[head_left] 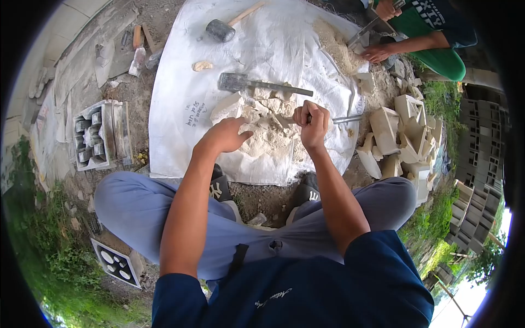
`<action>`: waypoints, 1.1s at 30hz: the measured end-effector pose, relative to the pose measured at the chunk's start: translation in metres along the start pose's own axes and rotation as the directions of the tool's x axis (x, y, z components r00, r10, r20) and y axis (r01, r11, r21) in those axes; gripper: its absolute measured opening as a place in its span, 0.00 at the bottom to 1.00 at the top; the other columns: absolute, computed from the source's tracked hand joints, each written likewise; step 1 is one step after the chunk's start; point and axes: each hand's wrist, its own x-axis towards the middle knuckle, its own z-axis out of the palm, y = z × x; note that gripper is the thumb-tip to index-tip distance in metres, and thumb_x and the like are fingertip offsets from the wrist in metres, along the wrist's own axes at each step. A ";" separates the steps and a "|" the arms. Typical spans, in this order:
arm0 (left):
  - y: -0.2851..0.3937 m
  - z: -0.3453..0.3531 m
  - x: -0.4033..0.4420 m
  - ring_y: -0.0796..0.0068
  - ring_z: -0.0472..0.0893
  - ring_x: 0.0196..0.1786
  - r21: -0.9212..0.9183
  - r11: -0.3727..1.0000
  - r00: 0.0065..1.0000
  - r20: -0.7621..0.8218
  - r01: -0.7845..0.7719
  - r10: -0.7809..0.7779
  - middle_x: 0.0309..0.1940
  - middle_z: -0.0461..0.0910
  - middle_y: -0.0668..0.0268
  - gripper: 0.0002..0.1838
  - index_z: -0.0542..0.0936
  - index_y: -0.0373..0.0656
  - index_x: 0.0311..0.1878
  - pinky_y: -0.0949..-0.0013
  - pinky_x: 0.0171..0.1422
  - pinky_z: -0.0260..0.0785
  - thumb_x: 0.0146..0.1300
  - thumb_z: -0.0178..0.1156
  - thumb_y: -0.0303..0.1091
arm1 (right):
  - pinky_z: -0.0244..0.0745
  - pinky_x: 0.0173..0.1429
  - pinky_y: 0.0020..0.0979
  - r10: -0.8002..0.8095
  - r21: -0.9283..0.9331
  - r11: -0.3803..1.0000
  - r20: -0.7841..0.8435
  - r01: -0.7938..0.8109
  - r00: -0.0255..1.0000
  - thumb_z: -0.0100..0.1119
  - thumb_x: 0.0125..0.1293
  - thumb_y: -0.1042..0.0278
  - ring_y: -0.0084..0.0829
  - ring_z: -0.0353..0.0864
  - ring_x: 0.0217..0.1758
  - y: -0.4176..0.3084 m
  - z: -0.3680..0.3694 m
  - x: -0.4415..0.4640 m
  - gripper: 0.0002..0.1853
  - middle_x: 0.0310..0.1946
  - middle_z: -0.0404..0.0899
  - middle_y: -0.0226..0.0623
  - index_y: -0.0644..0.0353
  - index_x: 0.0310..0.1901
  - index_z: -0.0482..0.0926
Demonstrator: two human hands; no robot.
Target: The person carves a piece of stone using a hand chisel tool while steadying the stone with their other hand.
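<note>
On a white sheet lies a pile of pale broken stone pieces and powder. My left hand is over the pile's left side, palm down, fingers apart, touching a pale block. My right hand is closed around a metal bar tool; its shaft sticks out to the right and its other end points at the rubble. Just above the pile rests a dark hammer with its handle pointing right. Farther up is a black mallet with a wooden handle.
A co-worker's hand works with a tool at the upper right. Broken pale blocks are heaped on the right. A crate-like mould stands left, and a small stone piece lies on the sheet.
</note>
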 end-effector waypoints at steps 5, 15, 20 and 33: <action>0.003 -0.004 -0.002 0.51 0.72 0.69 -0.040 0.999 1.000 -0.012 0.006 -0.006 0.65 0.75 0.48 0.31 0.71 0.45 0.71 0.54 0.72 0.66 0.73 0.54 0.54 | 0.48 0.25 0.30 -0.023 0.008 1.000 0.034 0.023 0.999 0.38 0.73 0.61 0.21 0.55 0.19 0.004 0.001 -0.010 0.24 0.13 0.57 0.29 0.60 0.16 0.59; -0.005 0.000 -0.004 0.48 0.77 0.64 -0.034 0.999 0.998 -0.057 -0.030 0.028 0.62 0.78 0.48 0.29 0.74 0.45 0.68 0.55 0.68 0.69 0.71 0.58 0.52 | 0.49 0.27 0.30 -0.011 -0.046 0.999 0.060 0.014 0.998 0.38 0.73 0.62 0.21 0.52 0.20 0.000 0.013 -0.006 0.23 0.14 0.56 0.29 0.60 0.18 0.59; -0.007 0.006 -0.004 0.48 0.77 0.64 0.006 1.000 0.996 -0.088 -0.021 0.021 0.61 0.79 0.47 0.28 0.74 0.46 0.68 0.54 0.67 0.69 0.72 0.58 0.51 | 0.48 0.27 0.29 -0.014 -0.103 0.994 0.050 0.019 0.999 0.38 0.75 0.62 0.22 0.53 0.20 0.022 0.017 -0.006 0.24 0.15 0.56 0.28 0.59 0.18 0.58; -0.001 -0.002 -0.005 0.49 0.77 0.64 0.003 1.000 0.999 -0.048 0.004 -0.004 0.61 0.79 0.47 0.29 0.73 0.44 0.69 0.55 0.68 0.70 0.72 0.57 0.52 | 0.49 0.27 0.30 0.003 -0.088 0.996 -0.071 -0.009 0.997 0.39 0.76 0.61 0.22 0.52 0.19 0.005 0.021 -0.003 0.24 0.14 0.55 0.28 0.59 0.19 0.58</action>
